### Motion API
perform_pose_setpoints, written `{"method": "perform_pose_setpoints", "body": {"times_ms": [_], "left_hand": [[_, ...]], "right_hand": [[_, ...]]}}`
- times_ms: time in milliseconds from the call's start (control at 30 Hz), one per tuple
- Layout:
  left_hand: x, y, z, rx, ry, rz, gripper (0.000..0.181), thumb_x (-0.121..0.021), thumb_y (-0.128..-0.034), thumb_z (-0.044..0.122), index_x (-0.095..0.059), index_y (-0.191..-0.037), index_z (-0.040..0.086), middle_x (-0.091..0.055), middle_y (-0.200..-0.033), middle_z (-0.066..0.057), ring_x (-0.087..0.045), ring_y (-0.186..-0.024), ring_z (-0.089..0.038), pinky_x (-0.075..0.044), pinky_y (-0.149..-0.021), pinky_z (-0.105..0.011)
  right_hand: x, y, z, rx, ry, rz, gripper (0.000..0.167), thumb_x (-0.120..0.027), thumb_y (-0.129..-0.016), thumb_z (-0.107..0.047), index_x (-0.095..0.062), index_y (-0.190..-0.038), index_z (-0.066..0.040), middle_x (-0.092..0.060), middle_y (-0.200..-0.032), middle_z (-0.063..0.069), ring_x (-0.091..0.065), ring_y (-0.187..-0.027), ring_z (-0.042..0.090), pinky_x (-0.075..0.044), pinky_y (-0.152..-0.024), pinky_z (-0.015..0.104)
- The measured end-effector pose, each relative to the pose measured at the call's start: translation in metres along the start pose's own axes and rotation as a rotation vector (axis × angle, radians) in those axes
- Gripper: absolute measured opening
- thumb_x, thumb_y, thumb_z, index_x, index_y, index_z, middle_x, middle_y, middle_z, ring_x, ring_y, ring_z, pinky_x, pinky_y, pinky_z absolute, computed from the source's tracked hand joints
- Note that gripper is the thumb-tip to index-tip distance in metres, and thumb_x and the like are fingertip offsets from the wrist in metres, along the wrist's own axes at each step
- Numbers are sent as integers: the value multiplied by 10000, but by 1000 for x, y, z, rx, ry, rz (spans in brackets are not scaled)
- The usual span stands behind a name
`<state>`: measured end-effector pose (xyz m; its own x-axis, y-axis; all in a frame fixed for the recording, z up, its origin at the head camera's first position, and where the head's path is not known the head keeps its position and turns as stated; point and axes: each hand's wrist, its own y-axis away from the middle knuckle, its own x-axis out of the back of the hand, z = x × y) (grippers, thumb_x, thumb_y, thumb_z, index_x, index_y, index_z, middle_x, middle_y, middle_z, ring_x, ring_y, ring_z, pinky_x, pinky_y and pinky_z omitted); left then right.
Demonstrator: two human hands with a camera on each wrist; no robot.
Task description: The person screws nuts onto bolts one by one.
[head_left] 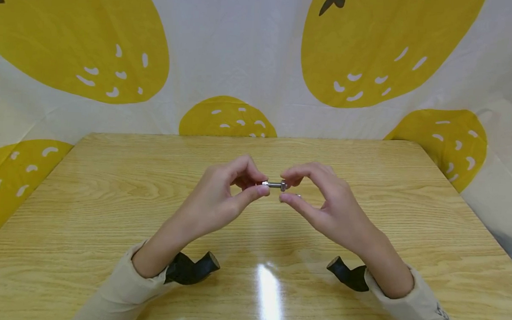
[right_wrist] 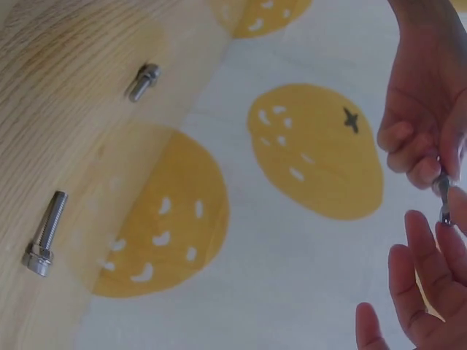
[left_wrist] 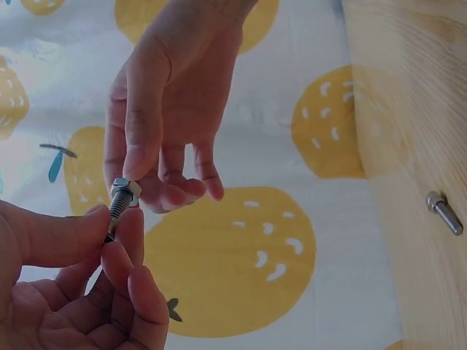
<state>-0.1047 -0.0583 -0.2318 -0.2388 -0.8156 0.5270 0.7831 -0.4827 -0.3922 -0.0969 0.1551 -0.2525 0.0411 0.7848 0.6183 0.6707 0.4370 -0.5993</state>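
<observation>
My left hand [head_left: 214, 198] pinches one end of a metal bolt [head_left: 274, 184] between thumb and fingers, holding it level above the table in the head view. A hex nut [left_wrist: 127, 190] sits on the bolt's other end, with threads showing below it in the left wrist view. Around that nut curve the fingers of my right hand [head_left: 336, 210]. Its fingertips are very near or touching the nut, and a small gap shows below the nut, above the thumb, in the head view. Whether any fingertip touches it cannot be told for certain.
On the wooden table [head_left: 110, 197] lie a longer bolt [right_wrist: 47, 233] with a nut and a shorter bolt [right_wrist: 144, 82]. The left wrist view also shows a bolt [left_wrist: 444, 212] on the wood. A fruit-patterned cloth [head_left: 234, 51] hangs behind the table.
</observation>
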Motion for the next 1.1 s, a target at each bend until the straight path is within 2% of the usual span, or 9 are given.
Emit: {"method": "perform_pose_setpoints", "body": {"times_ms": [133,233,367,467,667,800,867,967,1100], "left_hand": [[0,0,0,7,7,-1,115,-688,-831,69,-580,-867,54,-654,-802,-4,-597,-694,-70,-520,-663,-272],[0,0,1,2,16,-1,116,-688,-830,63,-579,-866,47,-653,-801,-11,-600,-695,-73,-521,-662,-263],[-1,0,1,2,25,-5,114,-684,-834,62,-575,-862,46,-652,-804,-13,-605,-699,-91,-522,-663,-252],[-2,0,1,7,30,-11,108,-683,-837,69,-577,-857,56,-652,-807,-5,-608,-705,-98,-522,-667,-250],[-3,0,1,-13,41,-14,114,-688,-831,62,-577,-846,42,-647,-789,-16,-600,-698,-73,-518,-660,-248],[-4,0,1,-24,41,-16,121,-690,-828,63,-573,-843,38,-646,-782,-18,-597,-693,-69,-514,-654,-250],[-4,0,0,-26,30,-14,121,-688,-831,69,-571,-845,44,-647,-781,-17,-597,-694,-71,-513,-655,-249],[-3,0,1,-12,21,-10,110,-680,-840,72,-572,-852,55,-647,-784,-14,-596,-695,-80,-510,-651,-250],[-2,0,1,15,25,-11,100,-670,-849,70,-571,-855,61,-649,-791,-19,-594,-693,-82,-512,-657,-251]], "right_hand": [[-1,-1,0,43,-6,2,302,-710,-778,11,-601,-1044,-82,-625,-968,-27,-524,-940,117,-406,-839,272],[-2,0,1,56,-5,8,204,-674,-837,-63,-603,-1027,-82,-623,-971,-27,-518,-938,129,-413,-829,270],[-4,1,2,42,-3,-3,108,-611,-902,-149,-602,-993,-92,-612,-955,-35,-499,-927,134,-412,-802,279],[-5,2,1,15,-3,-23,57,-564,-933,-151,-605,-944,-112,-603,-924,-55,-484,-908,119,-403,-774,280],[-8,1,1,-8,16,-21,238,-452,-990,-188,-612,-822,-135,-596,-823,-84,-487,-828,69,-377,-742,264],[-7,1,0,-44,32,-21,298,-401,-1008,-224,-621,-827,-138,-606,-815,-85,-494,-817,73,-365,-767,286],[-6,1,-1,-80,28,-39,251,-424,-1000,-243,-626,-901,-131,-610,-853,-76,-492,-857,92,-372,-782,311],[-4,2,-2,-118,25,-55,152,-547,-946,-229,-604,-1036,-121,-607,-931,-51,-489,-917,116,-386,-797,347],[-2,3,-3,-83,20,-32,299,-693,-837,-132,-581,-1113,-113,-605,-986,-31,-504,-938,118,-396,-807,325]]}}
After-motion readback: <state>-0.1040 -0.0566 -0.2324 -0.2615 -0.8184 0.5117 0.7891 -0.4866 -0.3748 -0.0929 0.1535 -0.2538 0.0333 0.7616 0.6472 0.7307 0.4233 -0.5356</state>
